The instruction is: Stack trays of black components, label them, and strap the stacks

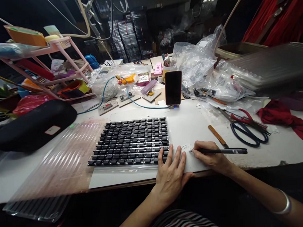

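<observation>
My right hand pinches a black pen, its tip against the white tabletop beside some small dark handwriting. Flat on the table lies my left hand, fingers spread, just left of the writing. Its fingertips reach the right front corner of a clear plastic tray filled with rows of small black electronic parts. Whether the writing is on a thin sheet or on the tabletop itself, I cannot tell.
Ribbed clear trays overhang the front edge at left, near a black case. A phone stands upright behind. To the right lie a wooden-handled blade, scissors and red-handled pliers. Plastic bags crowd the back.
</observation>
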A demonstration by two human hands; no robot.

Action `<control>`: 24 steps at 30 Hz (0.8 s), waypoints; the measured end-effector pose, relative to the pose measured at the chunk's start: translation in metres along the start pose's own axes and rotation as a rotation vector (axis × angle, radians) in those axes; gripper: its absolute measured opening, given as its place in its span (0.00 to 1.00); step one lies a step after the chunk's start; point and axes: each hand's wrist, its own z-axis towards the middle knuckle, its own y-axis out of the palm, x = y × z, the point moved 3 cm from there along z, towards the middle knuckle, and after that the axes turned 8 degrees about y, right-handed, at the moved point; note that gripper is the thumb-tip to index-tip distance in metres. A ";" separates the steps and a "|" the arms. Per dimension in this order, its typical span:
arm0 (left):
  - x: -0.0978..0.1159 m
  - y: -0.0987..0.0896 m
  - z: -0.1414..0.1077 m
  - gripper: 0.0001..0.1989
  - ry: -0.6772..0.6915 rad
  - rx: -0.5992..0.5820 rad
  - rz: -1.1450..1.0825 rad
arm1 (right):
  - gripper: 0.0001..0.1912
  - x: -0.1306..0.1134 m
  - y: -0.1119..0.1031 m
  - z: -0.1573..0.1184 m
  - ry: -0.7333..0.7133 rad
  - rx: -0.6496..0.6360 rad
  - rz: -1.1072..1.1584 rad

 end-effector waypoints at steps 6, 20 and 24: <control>0.000 0.000 0.000 0.30 -0.001 -0.003 -0.007 | 0.14 -0.003 -0.002 0.001 -0.007 0.044 -0.016; 0.001 0.001 0.000 0.30 -0.002 0.009 -0.007 | 0.13 -0.006 -0.004 0.001 0.013 0.058 -0.041; 0.001 0.001 0.000 0.30 -0.005 0.002 -0.012 | 0.13 -0.004 -0.003 0.000 -0.005 0.052 -0.036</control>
